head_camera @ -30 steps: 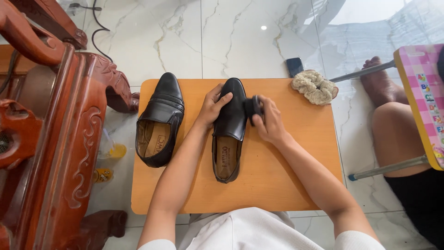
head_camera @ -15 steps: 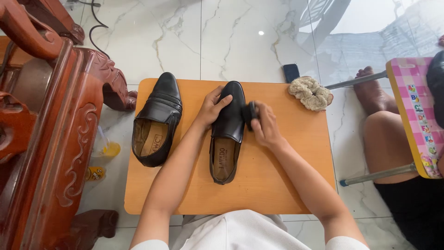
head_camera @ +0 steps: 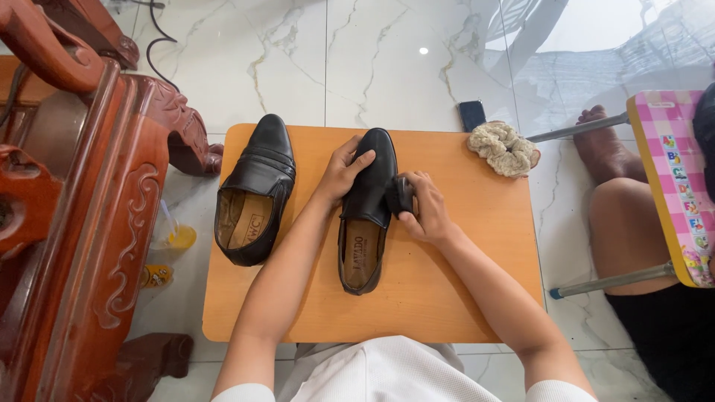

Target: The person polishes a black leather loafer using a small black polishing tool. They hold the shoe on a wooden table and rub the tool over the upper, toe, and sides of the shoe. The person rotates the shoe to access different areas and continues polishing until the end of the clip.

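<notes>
Two black leather shoes lie on a small orange wooden table [head_camera: 447, 290]. My left hand [head_camera: 341, 173] grips the left side of the middle shoe [head_camera: 369, 208], fingers over its toe part. My right hand [head_camera: 423, 210] presses a small black sponge [head_camera: 401, 195] against that shoe's right side. The other shoe [head_camera: 257, 192] rests untouched at the table's left, toe pointing away from me.
A beige fluffy cloth [head_camera: 505, 149] lies on the table's far right corner, a dark phone [head_camera: 471, 115] on the marble floor behind it. Carved red wooden furniture [head_camera: 97, 193] stands at left. Another person's bare leg [head_camera: 622, 216] and a pink patterned table [head_camera: 674, 179] are at right.
My right hand has slid the sponge back along the shoe's right side, toward me. The left hand keeps its hold on the shoe.
</notes>
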